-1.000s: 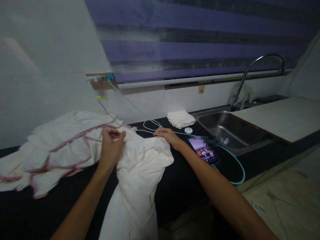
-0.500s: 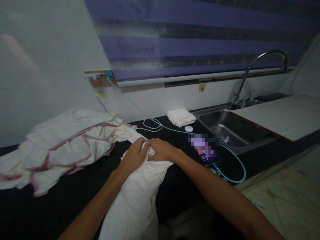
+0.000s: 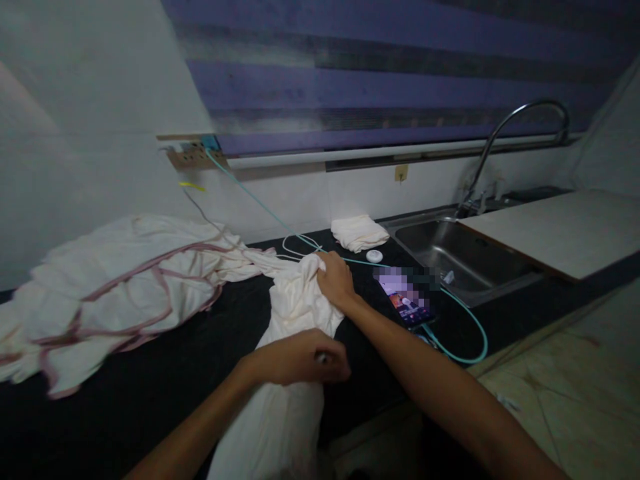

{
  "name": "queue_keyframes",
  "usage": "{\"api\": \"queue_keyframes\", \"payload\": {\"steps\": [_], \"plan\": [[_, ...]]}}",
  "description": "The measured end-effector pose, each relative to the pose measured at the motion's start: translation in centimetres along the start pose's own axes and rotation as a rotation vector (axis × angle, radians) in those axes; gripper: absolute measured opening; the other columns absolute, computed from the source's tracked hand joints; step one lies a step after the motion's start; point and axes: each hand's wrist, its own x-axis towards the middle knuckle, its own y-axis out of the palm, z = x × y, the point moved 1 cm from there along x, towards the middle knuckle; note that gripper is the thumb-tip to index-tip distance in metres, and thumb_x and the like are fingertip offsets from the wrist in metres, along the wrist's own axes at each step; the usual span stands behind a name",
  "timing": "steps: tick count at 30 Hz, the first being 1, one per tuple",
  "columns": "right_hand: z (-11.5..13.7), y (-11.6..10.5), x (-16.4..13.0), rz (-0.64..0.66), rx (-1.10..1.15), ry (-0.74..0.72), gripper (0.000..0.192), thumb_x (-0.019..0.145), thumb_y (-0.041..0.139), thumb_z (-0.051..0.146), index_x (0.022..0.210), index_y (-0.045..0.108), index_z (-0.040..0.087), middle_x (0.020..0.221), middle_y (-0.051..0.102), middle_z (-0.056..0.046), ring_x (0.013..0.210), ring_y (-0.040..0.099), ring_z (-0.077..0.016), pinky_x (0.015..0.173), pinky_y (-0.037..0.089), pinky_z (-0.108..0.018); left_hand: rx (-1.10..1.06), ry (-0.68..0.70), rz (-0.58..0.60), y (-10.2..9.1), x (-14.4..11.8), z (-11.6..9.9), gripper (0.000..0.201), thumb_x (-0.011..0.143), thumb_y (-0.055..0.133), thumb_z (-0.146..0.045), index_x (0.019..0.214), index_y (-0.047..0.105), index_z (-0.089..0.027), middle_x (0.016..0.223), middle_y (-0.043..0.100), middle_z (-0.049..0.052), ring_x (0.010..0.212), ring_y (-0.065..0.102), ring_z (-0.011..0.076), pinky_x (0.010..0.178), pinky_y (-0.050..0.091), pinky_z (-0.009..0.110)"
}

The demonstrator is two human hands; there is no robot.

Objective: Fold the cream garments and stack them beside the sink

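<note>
Left hand (image 3: 300,357) now dropped down the cream cloth (image 3: 295,313) from where both hands met half a second back, fingers curled shut around a bunched fold near the counter (image 3: 125,400) edge; right hand (image 3: 336,281) pinching the top corner, up toward the sink (image 3: 450,257) side. Cloth draped over the counter edge, its pink-trimmed bulk heaped well left of the sink. Phone (image 3: 407,300) lying between cloth and sink, teal cable (image 3: 465,333) looping by it. Looks like mid-straightening of one edge; next probably needs pulling that stretch taut, clear of the phone.
</note>
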Motion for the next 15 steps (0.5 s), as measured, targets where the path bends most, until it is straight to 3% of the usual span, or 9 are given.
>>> {"api": "queue_keyframes", "payload": {"steps": [2,4,6,8,11,15], "plan": [[-0.8,0.2,0.5,-0.092,0.149,0.027,0.047,0.09,0.049,0.011,0.132,0.065,0.026,0.129,0.063,-0.01,0.127,0.058,-0.0274,0.111,0.045,-0.043,-0.062,-0.078,0.113,-0.6,-0.3,0.3,0.034,0.09,0.066,-0.053,0.091,0.077,-0.02,0.08,0.071,0.002,0.07,0.059,0.0149,0.065,0.043,0.026],[-1.2,0.5,0.9,-0.168,0.295,0.015,0.05,0.087,0.047,0.007,0.129,0.067,0.023,0.133,0.062,-0.011,0.13,0.055,-0.0265,0.115,0.042,-0.044,-0.072,-0.183,0.08,-2.2,-1.4,1.2,0.041,0.091,0.062,-0.058,0.089,0.078,-0.021,0.076,0.071,0.003,0.067,0.059,0.0156,0.063,0.042,0.026],[-1.1,0.9,1.1,-0.221,0.402,-0.023,0.057,0.082,0.045,0.004,0.131,0.066,0.022,0.137,0.062,-0.01,0.133,0.054,-0.0241,0.119,0.039,-0.043,-0.038,-0.293,-0.03,-4.5,-3.1,2.9,0.047,0.089,0.059,-0.063,0.083,0.079,-0.021,0.073,0.07,0.004,0.065,0.058,0.0172,0.06,0.042,0.026],[-0.6,1.3,1.1,-0.258,0.459,-0.059,0.064,0.078,0.044,0.001,0.135,0.064,0.022,0.14,0.062,-0.009,0.134,0.053,-0.0219,0.122,0.035,-0.042,0.042,-0.378,-0.238,-7.0,-4.8,5.1,0.048,0.084,0.06,-0.066,0.078,0.078,-0.022,0.077,0.073,0.006,0.07,0.063,0.0218,0.064,0.047,0.029],[0.4,1.6,0.8,-0.279,0.487,-0.115,0.068,0.075,0.042,0.001,0.136,0.064,0.021,0.138,0.064,-0.008,0.134,0.054,-0.0198,0.124,0.034,-0.04,0.277,-0.466,-0.657,-9.9,-6.7,7.9,0.045,0.082,0.056,-0.061,0.092,0.078,-0.023,0.104,0.078,0.011,0.099,0.07,0.0322,0.091,0.053,0.04],[1.5,1.7,0.5,-0.257,0.52,-0.132,0.066,0.074,0.041,0.001,0.131,0.065,0.022,0.133,0.066,-0.006,0.13,0.056,-0.0191,0.122,0.037,-0.039,0.706,-0.574,-1.009,-10.5,-7.2,8.7,0.045,0.093,0.046,-0.052,0.111,0.071,-0.019,0.122,0.072,0.017,0.123,0.063,0.0436,0.11,0.04,0.063]]}}
